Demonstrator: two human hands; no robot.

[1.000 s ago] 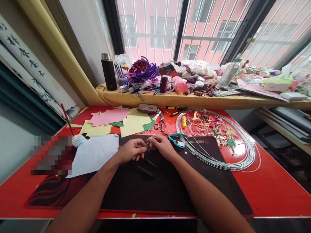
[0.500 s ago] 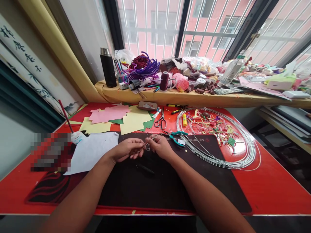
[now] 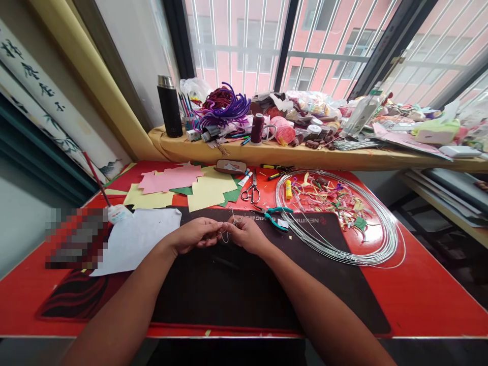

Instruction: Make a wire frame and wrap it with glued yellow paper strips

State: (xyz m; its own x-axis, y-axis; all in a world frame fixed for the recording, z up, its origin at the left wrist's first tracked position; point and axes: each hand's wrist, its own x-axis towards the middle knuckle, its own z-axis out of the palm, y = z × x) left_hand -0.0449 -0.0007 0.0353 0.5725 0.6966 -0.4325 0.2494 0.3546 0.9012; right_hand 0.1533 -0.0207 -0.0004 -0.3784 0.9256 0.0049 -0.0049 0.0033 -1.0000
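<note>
Over the dark desk mat (image 3: pixel 244 300), my left hand (image 3: pixel 196 235) and my right hand (image 3: pixel 246 234) meet at the fingertips. Both are closed on a thin piece of bent wire (image 3: pixel 224 238), which curls in a small loop below the fingers. Its upper end shows above my right hand; the rest is hidden by the fingers. Just beyond my right hand lie teal-handled pliers (image 3: pixel 278 216) with their handles spread. Behind them are scissors (image 3: pixel 251 193). A slim dark object (image 3: pixel 227 263) rests on the mat below my hands, hard to make out.
A large wire coil (image 3: pixel 381 254) surrounds paper scraps and a yellow glue stick (image 3: pixel 288 189) on the right. White cloth or paper (image 3: pixel 141 244) lies at left, coloured paper sheets (image 3: pixel 171 178) behind. A crowded ledge with a black thermos (image 3: pixel 170 109) runs along the window.
My hands have drawn closer, fingertips now touching, and shifted slightly left with the wire. The view has turned slightly; the things on the table have stayed put.
</note>
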